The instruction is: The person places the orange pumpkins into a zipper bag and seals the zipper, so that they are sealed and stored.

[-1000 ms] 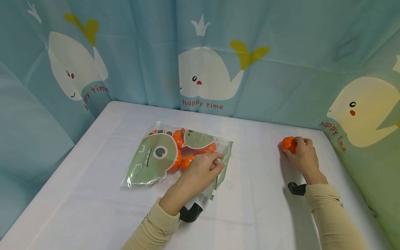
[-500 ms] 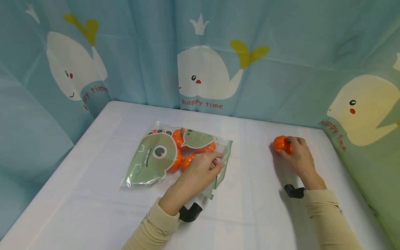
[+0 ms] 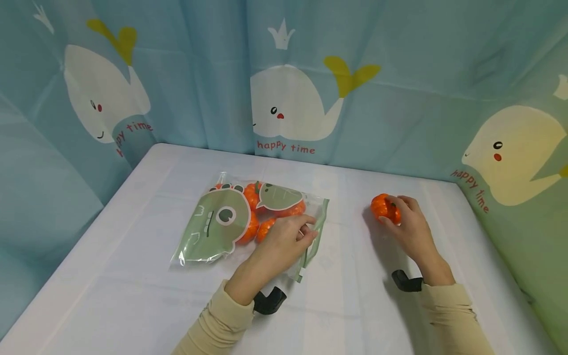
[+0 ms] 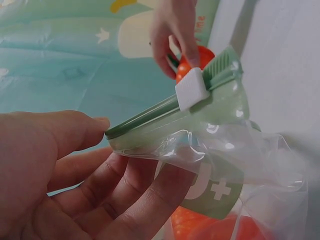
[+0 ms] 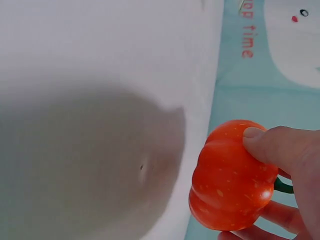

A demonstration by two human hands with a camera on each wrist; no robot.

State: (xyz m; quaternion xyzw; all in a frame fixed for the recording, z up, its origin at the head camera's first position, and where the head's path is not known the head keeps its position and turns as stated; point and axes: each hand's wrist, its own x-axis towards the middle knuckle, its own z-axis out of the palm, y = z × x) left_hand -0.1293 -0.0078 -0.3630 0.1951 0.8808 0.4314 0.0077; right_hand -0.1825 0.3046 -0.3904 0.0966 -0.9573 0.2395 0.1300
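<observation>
A clear zip bag [image 3: 224, 236] with green monster prints lies on the table, holding several small orange pumpkins [image 3: 251, 196]. At its open-end side, my left hand [image 3: 284, 241] pinches the green zip strip [image 4: 145, 117] between thumb and fingers, with the other fingers spread along the plastic. A white slider [image 4: 192, 90] sits toward the far end of the strip. To the right, my right hand [image 3: 412, 229] grips another small orange pumpkin [image 5: 230, 180] by its sides, thumb on top. Its green stem [image 5: 283, 186] points toward the palm, and a shadow falls on the table beside it.
A white cloth-covered table [image 3: 350, 305] spreads under everything. Behind and at both sides hangs a blue-green curtain [image 3: 213, 88] with whale prints. Black wrist mounts [image 3: 269, 301] stick out from both wrists close over the table.
My right hand has moved left with the pumpkin, toward the bag and slightly nearer to me. The left hand and the bag have stayed in place.
</observation>
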